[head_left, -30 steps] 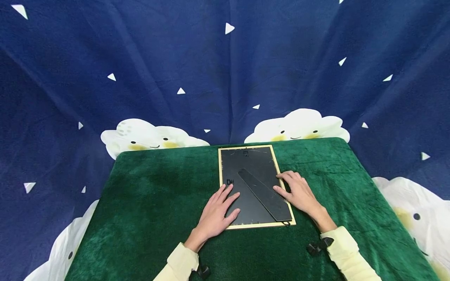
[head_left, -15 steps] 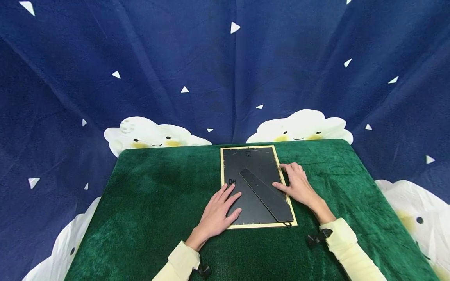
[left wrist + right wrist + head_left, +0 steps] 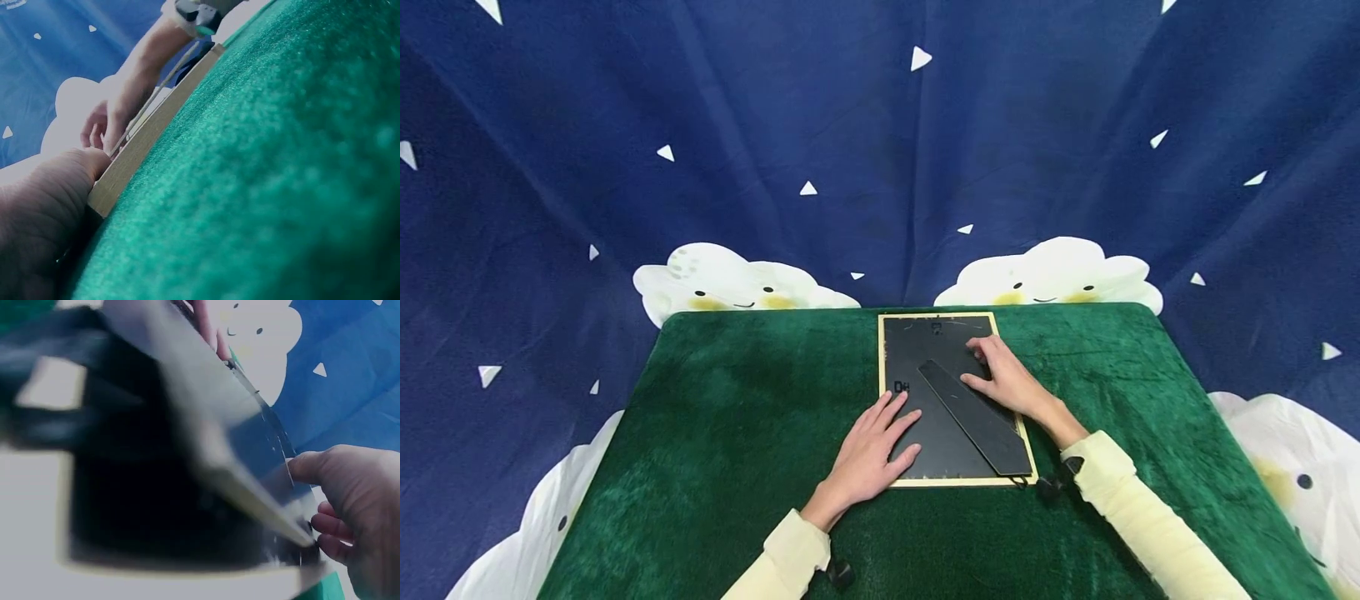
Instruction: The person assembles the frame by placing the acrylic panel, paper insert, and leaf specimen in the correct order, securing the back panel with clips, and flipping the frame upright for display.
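A picture frame (image 3: pixel 882 354) with a light wooden rim lies face down, its black backing board (image 3: pixel 928 454) upward. A black easel leg (image 3: pixel 981 425) runs slantwise across the board to the lower right corner. My left hand (image 3: pixel 868 454) rests flat on the lower left of the frame, fingers spread. Above the right part of the backing is my right hand (image 3: pixel 1011 382), thumb held apart from its loosely bent fingers. In the right wrist view the thumb (image 3: pixel 306 467) reaches the backing's surface, and nothing is held between thumb and fingers.
Dark green plush cloth (image 3: pixel 760 400) covers the table under the frame. A blue curtain (image 3: pixel 820 100) with white triangles and clouds (image 3: pixel 1052 267) hangs behind and at both sides. Black straps with small devices sit at both cuffs (image 3: pixel 1097 467).
My right hand has moved from the frame's right edge up and inward over the backing. The left hand stays in place on the frame. The head view has shifted slightly.
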{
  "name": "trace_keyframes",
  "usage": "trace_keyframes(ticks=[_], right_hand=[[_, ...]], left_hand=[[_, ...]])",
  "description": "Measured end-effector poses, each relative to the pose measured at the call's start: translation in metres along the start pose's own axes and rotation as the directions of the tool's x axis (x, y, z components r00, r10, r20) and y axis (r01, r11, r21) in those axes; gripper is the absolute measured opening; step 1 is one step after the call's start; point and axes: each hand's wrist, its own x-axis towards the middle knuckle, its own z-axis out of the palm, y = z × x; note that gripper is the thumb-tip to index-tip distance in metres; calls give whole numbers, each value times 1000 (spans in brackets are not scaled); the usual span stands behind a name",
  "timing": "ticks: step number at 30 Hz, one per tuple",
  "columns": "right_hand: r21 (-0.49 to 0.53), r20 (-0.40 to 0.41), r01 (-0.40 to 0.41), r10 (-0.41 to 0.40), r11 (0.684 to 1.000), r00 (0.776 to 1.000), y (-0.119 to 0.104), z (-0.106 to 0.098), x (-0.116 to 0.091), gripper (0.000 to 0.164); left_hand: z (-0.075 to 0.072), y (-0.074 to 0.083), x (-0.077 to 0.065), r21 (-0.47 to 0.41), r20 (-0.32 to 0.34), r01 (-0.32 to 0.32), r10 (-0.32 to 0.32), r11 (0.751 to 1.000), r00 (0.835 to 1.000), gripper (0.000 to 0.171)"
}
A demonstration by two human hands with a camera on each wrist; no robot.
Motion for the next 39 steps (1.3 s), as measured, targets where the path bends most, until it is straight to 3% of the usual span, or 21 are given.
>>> trace_keyframes(ticks=[10, 19, 30, 39], right_hand=[[26, 142, 41, -44, 999, 989, 5, -2, 43, 78], [36, 241, -39, 29, 999, 970, 10, -1, 73, 88], [49, 229, -66, 53, 997, 972, 17, 8, 90, 83], [-2, 233, -50, 49, 999, 971, 17, 10, 95, 75]], left_hand=[[-1, 1, 2, 8, 9, -8, 7, 1000, 1000, 58], [0, 0, 2, 6, 15, 4, -5, 1000, 1000, 58], [-2, -1, 1, 13, 8, 3, -3, 1000, 1000, 59], [-1, -1, 1, 14, 8, 2, -2, 1000, 1000, 58]])
